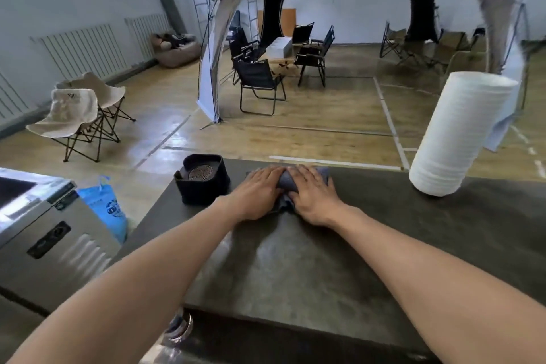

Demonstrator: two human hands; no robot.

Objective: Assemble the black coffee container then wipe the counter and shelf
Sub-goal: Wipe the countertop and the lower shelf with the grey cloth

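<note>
Wiping: both hands press a grey cloth [298, 183] flat at the counter's [295, 260] far edge.
Left hand [257, 192]: open, palm down.
Right hand [313, 195]: likewise.
Container [202, 179]: just left, assembled-looking.
Cloth feel: soft, bunching; best pinned under spread palms.

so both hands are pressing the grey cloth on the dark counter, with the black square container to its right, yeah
Not quite: the head view shows the black square container left of the grey cloth, not right. Both the left hand and right hand press it on the dark counter.
</note>
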